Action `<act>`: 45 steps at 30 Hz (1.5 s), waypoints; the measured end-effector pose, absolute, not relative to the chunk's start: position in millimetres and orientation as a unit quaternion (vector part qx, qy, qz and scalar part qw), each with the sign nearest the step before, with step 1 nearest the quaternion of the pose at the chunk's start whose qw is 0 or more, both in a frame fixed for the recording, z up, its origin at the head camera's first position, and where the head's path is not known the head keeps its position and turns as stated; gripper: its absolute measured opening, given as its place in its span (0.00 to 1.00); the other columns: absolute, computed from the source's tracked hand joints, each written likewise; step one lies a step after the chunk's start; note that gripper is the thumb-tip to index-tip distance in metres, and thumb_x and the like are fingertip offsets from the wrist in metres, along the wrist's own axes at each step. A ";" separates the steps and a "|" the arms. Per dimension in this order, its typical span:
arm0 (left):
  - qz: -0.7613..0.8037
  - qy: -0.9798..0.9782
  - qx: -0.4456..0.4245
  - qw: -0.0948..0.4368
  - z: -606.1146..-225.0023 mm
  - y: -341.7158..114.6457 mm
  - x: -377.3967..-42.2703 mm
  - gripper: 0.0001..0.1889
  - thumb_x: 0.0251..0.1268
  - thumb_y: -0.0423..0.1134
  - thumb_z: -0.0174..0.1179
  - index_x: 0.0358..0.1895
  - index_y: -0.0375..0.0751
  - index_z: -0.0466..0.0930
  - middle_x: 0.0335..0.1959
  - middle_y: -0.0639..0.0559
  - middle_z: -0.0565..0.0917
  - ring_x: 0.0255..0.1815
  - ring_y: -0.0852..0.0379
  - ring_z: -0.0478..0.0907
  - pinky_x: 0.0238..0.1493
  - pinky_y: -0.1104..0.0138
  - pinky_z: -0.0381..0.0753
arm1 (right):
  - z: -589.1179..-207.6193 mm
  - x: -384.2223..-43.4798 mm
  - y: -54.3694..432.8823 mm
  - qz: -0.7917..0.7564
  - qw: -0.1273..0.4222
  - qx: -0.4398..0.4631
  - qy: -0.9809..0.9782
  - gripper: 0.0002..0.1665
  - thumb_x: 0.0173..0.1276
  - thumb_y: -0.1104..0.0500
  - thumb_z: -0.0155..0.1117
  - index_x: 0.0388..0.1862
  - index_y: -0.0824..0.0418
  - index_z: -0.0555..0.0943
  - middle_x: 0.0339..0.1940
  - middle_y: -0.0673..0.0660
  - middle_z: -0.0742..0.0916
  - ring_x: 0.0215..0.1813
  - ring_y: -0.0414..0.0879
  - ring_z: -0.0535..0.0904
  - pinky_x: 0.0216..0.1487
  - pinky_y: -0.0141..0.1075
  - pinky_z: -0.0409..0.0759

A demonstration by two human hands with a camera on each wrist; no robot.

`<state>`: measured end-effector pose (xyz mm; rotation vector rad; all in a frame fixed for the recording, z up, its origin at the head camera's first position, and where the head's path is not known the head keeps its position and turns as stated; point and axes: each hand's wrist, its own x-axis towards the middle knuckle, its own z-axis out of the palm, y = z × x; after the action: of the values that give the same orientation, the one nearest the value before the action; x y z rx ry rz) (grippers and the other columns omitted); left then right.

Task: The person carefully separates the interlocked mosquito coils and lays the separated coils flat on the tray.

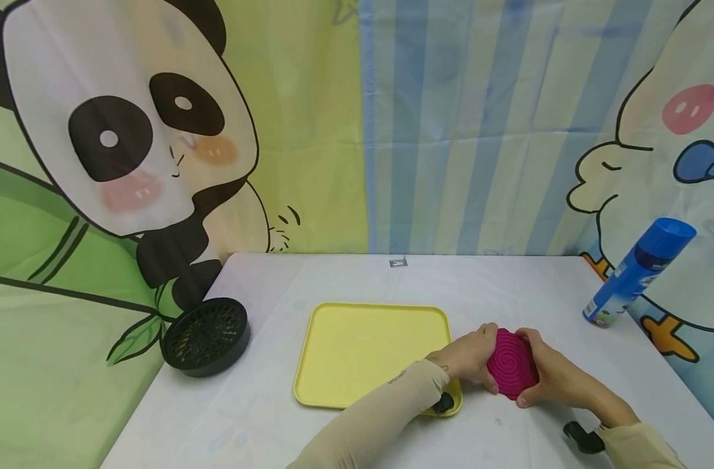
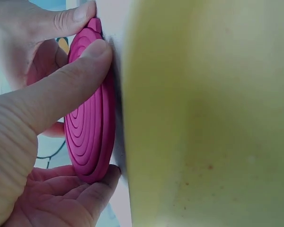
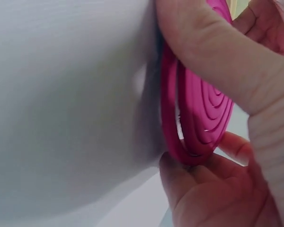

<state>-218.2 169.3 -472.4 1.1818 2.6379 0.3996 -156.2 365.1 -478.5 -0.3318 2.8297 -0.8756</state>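
A round magenta disc, ridged in a spiral like a trivet, is held by both hands over the white table. My left hand grips its left edge, with the thumb on the face and the fingers round the rim. From the other side my right hand holds the right edge in the same way. In the left wrist view the disc stands steeply on edge between the hands. A narrow slit shows between the outer coils of the disc in the right wrist view.
A yellow tray lies left of the disc, partly under the left forearm. At the table's left edge is a round black slotted container. A blue spray can stands at the right edge. Printed curtains hang behind the table.
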 end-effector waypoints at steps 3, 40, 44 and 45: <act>0.143 0.900 0.400 0.100 -471.5 168.6 -216.7 0.50 0.40 0.52 0.84 0.65 0.44 0.60 0.52 0.57 0.74 0.48 0.69 0.77 0.52 0.83 0.74 | -480.2 -155.1 365.5 -0.295 0.071 -0.109 0.947 0.76 0.36 0.42 0.90 0.71 0.71 0.51 0.63 0.73 0.75 0.60 0.63 0.77 0.57 0.60 0.82; 0.293 0.861 0.397 0.120 -470.6 150.7 -224.9 0.46 0.55 0.39 0.77 0.76 0.59 0.61 0.63 0.64 0.80 0.57 0.73 0.77 0.53 0.83 0.74 | -483.9 -133.5 382.5 -0.302 -0.018 -0.108 0.947 0.64 0.50 0.63 0.83 0.81 0.53 0.55 0.64 0.75 0.77 0.51 0.64 0.86 0.40 0.41 0.89; 0.305 0.858 0.396 0.121 -471.1 149.4 -225.4 0.44 0.57 0.38 0.75 0.76 0.59 0.62 0.61 0.62 0.82 0.53 0.74 0.78 0.50 0.84 0.73 | -484.4 -133.7 386.2 -0.305 -0.030 -0.110 0.945 0.59 0.54 0.65 0.80 0.80 0.52 0.57 0.56 0.70 0.82 0.47 0.59 0.87 0.39 0.39 0.89; 0.308 0.856 0.396 0.122 -471.3 149.1 -225.6 0.43 0.58 0.37 0.75 0.76 0.59 0.62 0.59 0.62 0.83 0.52 0.74 0.78 0.49 0.85 0.73 | -484.8 -133.7 387.2 -0.306 -0.031 -0.107 0.945 0.58 0.55 0.64 0.80 0.80 0.52 0.58 0.55 0.68 0.83 0.46 0.58 0.87 0.39 0.39 0.89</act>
<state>-225.6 149.1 -471.3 1.1553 2.5003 0.9001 -133.7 387.2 -484.8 -0.3427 3.0305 -0.9810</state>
